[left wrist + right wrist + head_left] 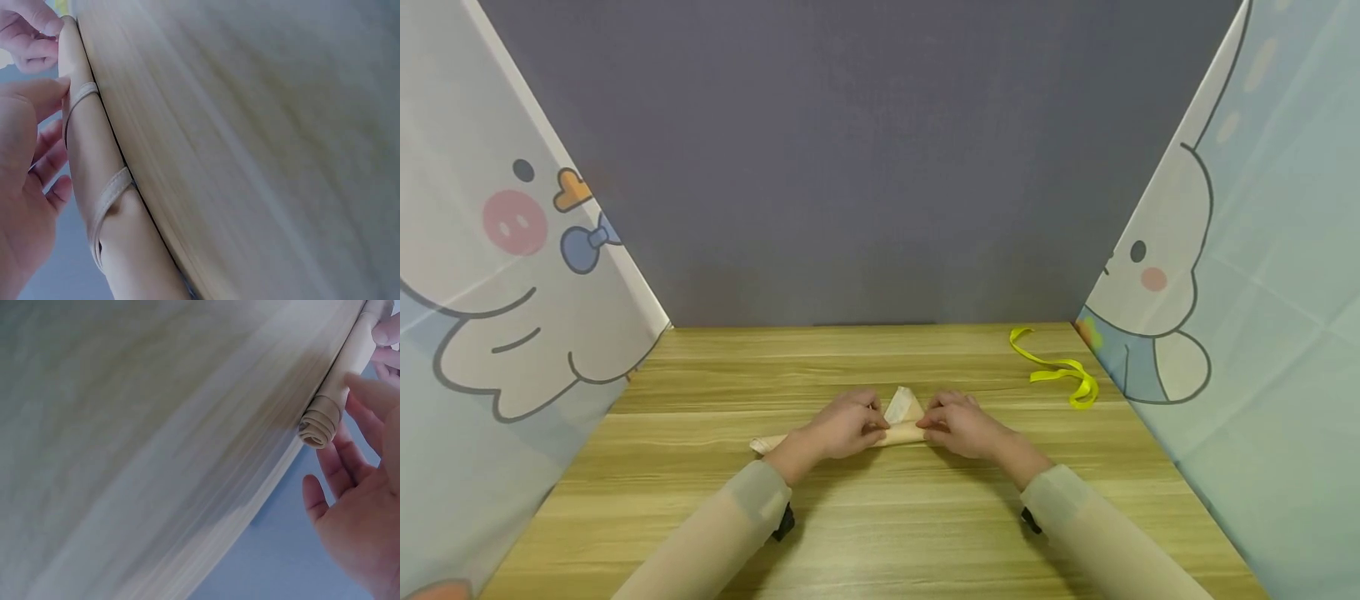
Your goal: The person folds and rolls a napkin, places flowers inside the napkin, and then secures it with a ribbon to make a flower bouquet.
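Note:
A beige sheet, apparently cloth, is rolled into a narrow tube [904, 433] lying crosswise on the table. A pale triangular flap [904, 403] sticks out flat on its far side. My left hand [844, 425] pinches the roll left of the flap, thumb on the near side. Just right of the flap, my right hand [964, 425] pinches it near the right end. Stitched bands [112, 194] cross the tube in the left wrist view. In the right wrist view, spiral layers show at the roll's end [317, 430]. Fingers hide parts of the roll in the head view.
A crumpled yellow ribbon [1067, 372] lies at the back right of the wooden table [895, 533]. A dark grey panel [865, 167] stands behind the table. Cartoon-printed sheets [1262, 333] hang along both sides.

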Available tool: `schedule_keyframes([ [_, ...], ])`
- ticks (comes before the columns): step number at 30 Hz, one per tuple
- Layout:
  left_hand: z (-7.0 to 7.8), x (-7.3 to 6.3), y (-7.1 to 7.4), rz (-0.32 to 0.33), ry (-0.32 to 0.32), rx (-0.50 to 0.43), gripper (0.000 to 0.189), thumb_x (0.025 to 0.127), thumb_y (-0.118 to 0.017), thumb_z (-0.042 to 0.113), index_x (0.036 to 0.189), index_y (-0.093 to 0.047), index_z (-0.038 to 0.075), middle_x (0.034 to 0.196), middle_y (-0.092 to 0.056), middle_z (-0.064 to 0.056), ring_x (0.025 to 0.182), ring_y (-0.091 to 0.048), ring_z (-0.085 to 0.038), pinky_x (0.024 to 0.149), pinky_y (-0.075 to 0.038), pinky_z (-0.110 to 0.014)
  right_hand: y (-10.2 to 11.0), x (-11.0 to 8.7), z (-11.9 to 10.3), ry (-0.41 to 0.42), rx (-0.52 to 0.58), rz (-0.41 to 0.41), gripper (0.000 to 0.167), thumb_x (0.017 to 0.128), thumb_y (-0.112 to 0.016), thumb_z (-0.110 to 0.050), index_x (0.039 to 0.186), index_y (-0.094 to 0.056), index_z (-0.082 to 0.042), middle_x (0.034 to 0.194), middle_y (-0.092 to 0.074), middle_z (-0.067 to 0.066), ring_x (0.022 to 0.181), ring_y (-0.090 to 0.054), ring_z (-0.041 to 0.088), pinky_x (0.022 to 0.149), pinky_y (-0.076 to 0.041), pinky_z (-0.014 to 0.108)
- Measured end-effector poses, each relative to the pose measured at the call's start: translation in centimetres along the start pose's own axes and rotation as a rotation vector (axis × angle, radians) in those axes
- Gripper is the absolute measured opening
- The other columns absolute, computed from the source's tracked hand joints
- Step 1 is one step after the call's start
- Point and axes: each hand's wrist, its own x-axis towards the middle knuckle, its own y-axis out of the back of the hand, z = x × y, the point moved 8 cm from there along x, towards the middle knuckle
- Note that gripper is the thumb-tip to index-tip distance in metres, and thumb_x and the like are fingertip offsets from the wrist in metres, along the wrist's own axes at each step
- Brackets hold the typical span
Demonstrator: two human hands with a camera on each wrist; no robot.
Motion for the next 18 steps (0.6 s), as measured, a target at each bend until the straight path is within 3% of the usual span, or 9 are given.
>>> schedule_keyframes([
  [4, 0.28, 0.01, 0.06, -0.016, -0.011, 0.003, 0.023, 0.101, -0.083, 0.031, 0.117, -0.087, 0.015, 0.106, -0.066, 0.006, 0.095, -0.056, -0.010, 0.093, -0.052, -0.037, 0.00, -0.05, 0.09, 0.017, 0.010, -0.011, 0.024, 0.100, -0.083, -0.022, 0.123, -0.084, -0.015, 0.119, -0.065, -0.002, 0.115, -0.056, 0.022, 0.100, -0.040, 0.048],
  [8, 0.24, -0.05, 0.00, -0.023, -0.020, 0.011, 0.029, 0.096, -0.088, 0.033, 0.118, -0.086, 0.014, 0.104, -0.069, 0.006, 0.096, -0.061, -0.011, 0.093, -0.053, -0.037, -0.08, -0.04, 0.42, 0.020, 0.034, -0.023, 0.024, 0.101, -0.081, -0.023, 0.124, -0.083, -0.016, 0.117, -0.066, -0.005, 0.113, -0.057, 0.019, 0.098, -0.039, 0.045],
  [14, -0.20, -0.07, -0.20, -0.045, -0.006, -0.040, 0.022, 0.103, -0.081, 0.030, 0.119, -0.086, 0.015, 0.104, -0.073, 0.006, 0.092, -0.065, -0.008, 0.093, -0.055, -0.036, -0.17, 0.07, 0.63, 0.044, 0.044, -0.014, 0.021, 0.104, -0.078, -0.025, 0.123, -0.084, -0.019, 0.112, -0.070, -0.009, 0.104, -0.060, 0.011, 0.094, -0.037, 0.040],
  [18, -0.53, -0.08, -0.12, -0.039, -0.010, -0.123, 0.018, 0.105, -0.077, 0.024, 0.117, -0.085, 0.013, 0.104, -0.075, 0.003, 0.088, -0.065, -0.007, 0.083, -0.056, -0.030, -0.07, 0.10, 0.44, 0.050, 0.036, -0.001, 0.018, 0.106, -0.075, -0.025, 0.120, -0.085, -0.021, 0.106, -0.072, -0.011, 0.097, -0.060, 0.006, 0.089, -0.036, 0.037],
])
